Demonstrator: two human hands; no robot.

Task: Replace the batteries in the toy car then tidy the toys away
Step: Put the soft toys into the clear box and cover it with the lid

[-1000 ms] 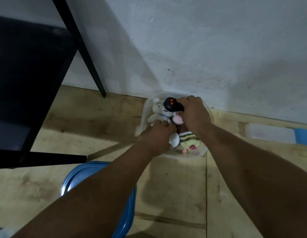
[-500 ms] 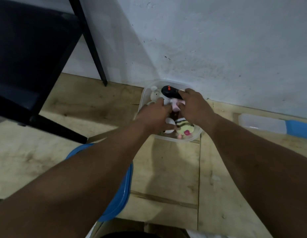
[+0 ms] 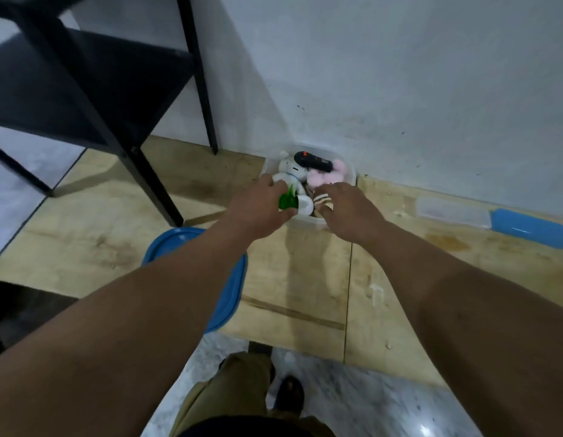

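A clear plastic container (image 3: 349, 171) stands on the wooden floor against the wall, filled with toys. Inside it lie a black toy with red buttons (image 3: 311, 160), a white plush (image 3: 289, 170) and a pink plush (image 3: 327, 177). My left hand (image 3: 258, 206) is at the container's near left edge and grips a green and white toy (image 3: 293, 201). At the near right edge my right hand (image 3: 346, 209) rests on a striped plush (image 3: 321, 198), most of which it hides.
A blue lid (image 3: 166, 244) lies on the floor under my left forearm. A clear case with a blue end (image 3: 494, 220) lies along the wall at the right. Black furniture legs (image 3: 151, 184) stand at the left. My leg and shoe (image 3: 289, 392) are on marble floor below.
The view has pulled back and up. My right hand has let go of the black toy and pink plush and dropped to the striped plush. The green toy now shows in my left hand.
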